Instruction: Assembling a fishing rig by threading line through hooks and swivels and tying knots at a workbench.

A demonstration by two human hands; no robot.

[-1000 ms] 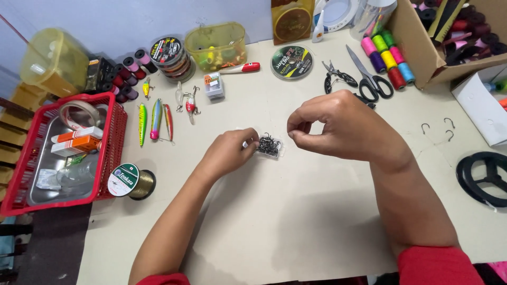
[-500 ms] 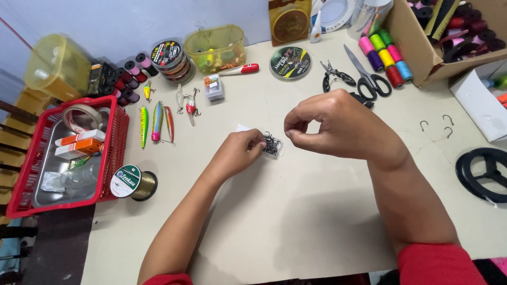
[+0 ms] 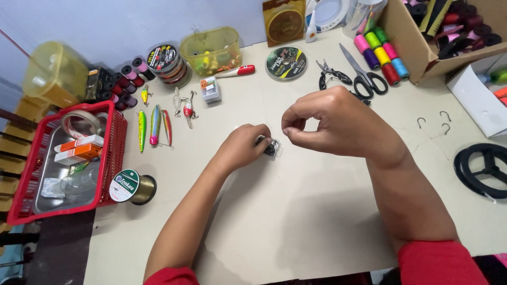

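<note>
Clear plastic, a small packet of dark metal bits (image 3: 271,147) lies flat on the cream desk (image 3: 296,211) near its middle, pinned by the left hand (image 3: 244,148) fingers so it cannot slide. Its long axis looks to run towards the right hand (image 3: 330,124), whose thumb and forefinger are pinched shut just above; on what, I cannot tell.

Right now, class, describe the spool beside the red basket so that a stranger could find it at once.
Start at the red basket on the table's left edge. Against its right side, near the front corner, a spool of fishing line lies on its side. Unlike the small dark spools further back, it stands alone, wound with golden-brown line, with a green and white end label.
</note>
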